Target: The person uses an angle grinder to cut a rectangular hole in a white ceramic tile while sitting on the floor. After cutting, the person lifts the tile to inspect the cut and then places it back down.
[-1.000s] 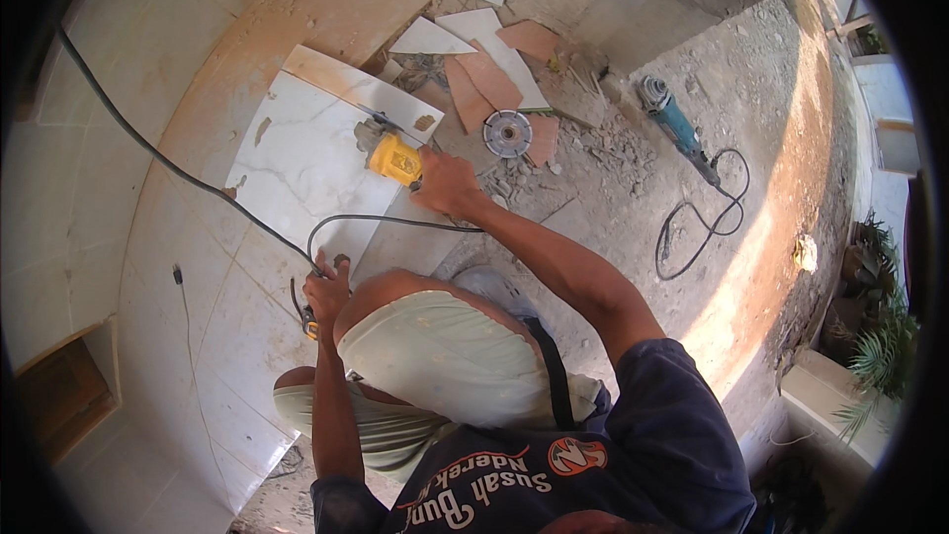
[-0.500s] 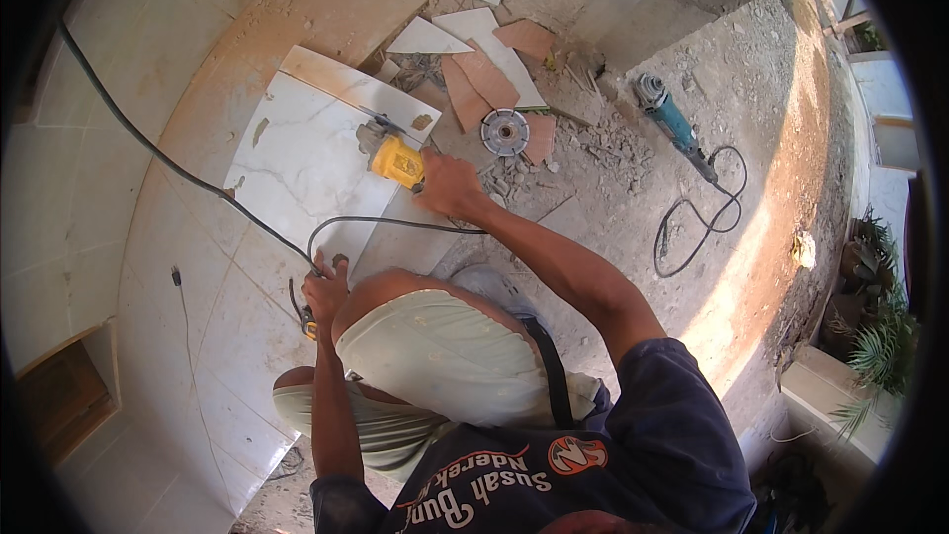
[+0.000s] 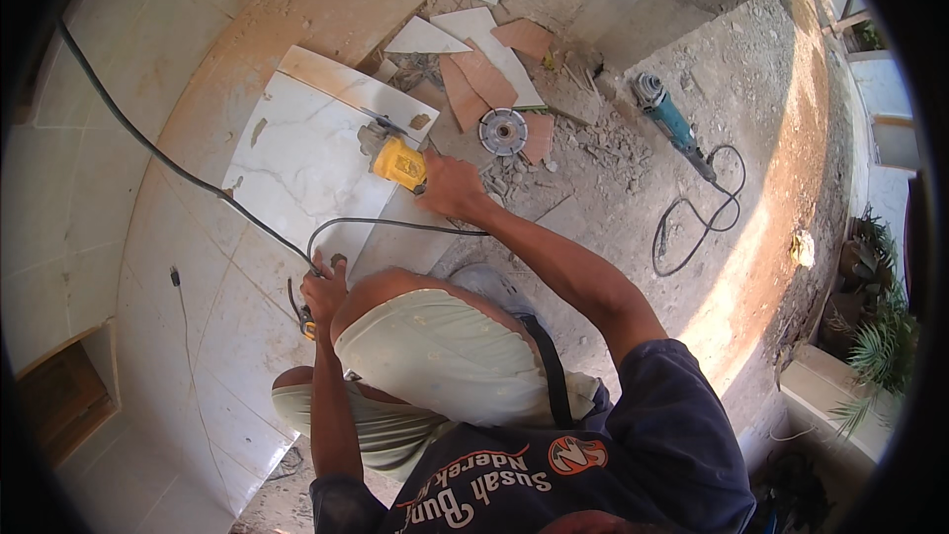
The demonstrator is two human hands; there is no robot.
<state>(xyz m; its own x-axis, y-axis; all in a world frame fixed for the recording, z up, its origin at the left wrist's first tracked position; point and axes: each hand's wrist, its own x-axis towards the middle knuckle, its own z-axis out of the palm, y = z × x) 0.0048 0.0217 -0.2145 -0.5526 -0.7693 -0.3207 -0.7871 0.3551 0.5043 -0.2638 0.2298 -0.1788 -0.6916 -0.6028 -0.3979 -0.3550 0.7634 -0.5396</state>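
Yellow angle grinder [image 3: 398, 161] lay on the white marble-look tile [image 3: 297, 158], right hand [image 3: 450, 185] clasped round its rear; left hand [image 3: 323, 292] nearer the body, closed on the black cable [image 3: 198, 178].

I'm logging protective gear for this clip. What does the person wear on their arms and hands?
Nothing protective: the left hand and right hand are bare, without gloves. Both forearms are uncovered; short dark navy sleeves end above the elbows.

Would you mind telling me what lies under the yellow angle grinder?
The yellow angle grinder, gripped by the right hand, sits on a large white marbled tile lying on the floor. Its body covers the blade's contact with the tile, so any cut beneath it stays hidden.
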